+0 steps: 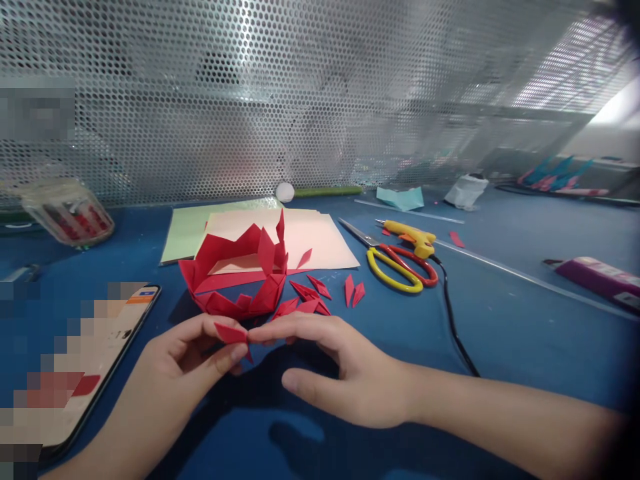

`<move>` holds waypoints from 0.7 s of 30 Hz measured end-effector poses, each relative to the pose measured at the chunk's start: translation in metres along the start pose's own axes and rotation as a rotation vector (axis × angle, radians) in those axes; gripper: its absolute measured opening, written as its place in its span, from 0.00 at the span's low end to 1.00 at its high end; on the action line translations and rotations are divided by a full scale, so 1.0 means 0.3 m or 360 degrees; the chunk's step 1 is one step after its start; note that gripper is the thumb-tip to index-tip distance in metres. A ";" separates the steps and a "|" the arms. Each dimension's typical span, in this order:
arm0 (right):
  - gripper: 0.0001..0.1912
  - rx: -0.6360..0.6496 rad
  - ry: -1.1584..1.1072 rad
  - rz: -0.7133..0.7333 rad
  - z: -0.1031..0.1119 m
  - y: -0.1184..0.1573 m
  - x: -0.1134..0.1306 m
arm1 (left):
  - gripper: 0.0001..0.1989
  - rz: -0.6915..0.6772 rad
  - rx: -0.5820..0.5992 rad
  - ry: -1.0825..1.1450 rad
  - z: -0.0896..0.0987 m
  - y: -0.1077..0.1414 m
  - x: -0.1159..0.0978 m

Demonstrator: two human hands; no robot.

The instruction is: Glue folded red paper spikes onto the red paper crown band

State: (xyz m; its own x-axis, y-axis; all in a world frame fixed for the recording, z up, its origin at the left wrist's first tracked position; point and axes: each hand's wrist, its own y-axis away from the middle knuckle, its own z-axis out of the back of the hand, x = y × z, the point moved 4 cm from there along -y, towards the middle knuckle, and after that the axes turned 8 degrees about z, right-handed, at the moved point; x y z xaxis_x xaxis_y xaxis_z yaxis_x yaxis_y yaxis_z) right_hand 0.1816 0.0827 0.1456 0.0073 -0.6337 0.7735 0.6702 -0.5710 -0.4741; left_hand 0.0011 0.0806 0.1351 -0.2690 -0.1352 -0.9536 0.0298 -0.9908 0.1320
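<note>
above the table (520,327), the left hand (165,373) pinches red paper (230,333); the right hand (367,380), thumb spread wide, touches it.

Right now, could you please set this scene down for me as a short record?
Left hand: holds a small folded red paper piece
Right hand: index at that piece, thumb apart
Beyond the hands: red paper ring with a pointed edge; loose red pieces to its right
Tools: scissors, yellow glue gun
Left side: phone, jar farther back
Surface: blue table
</note>
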 end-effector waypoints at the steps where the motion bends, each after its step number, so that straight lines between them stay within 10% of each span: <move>1: 0.22 -0.0018 0.0142 0.0059 0.002 -0.001 -0.001 | 0.07 0.0007 -0.0016 -0.0006 0.001 -0.001 0.001; 8: 0.17 0.0139 0.1031 0.0347 0.012 -0.023 -0.024 | 0.09 -0.0013 -0.0015 -0.0021 -0.004 -0.006 -0.004; 16: 0.28 0.0107 0.1088 0.0337 0.021 -0.036 -0.038 | 0.12 0.0200 0.0209 0.0144 -0.035 0.042 0.010; 21: 0.13 0.0014 0.1301 0.0415 0.032 -0.046 -0.037 | 0.11 0.0281 0.0150 0.0242 -0.048 0.072 0.003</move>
State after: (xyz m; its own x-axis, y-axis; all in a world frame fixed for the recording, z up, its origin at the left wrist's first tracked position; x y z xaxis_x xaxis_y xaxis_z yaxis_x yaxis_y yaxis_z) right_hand 0.1793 0.1027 0.1477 -0.3732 -0.9231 0.0927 0.7272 -0.3531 -0.5887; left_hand 0.0155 0.0589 0.1332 -0.1197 -0.3129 -0.9422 -0.0283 -0.9476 0.3183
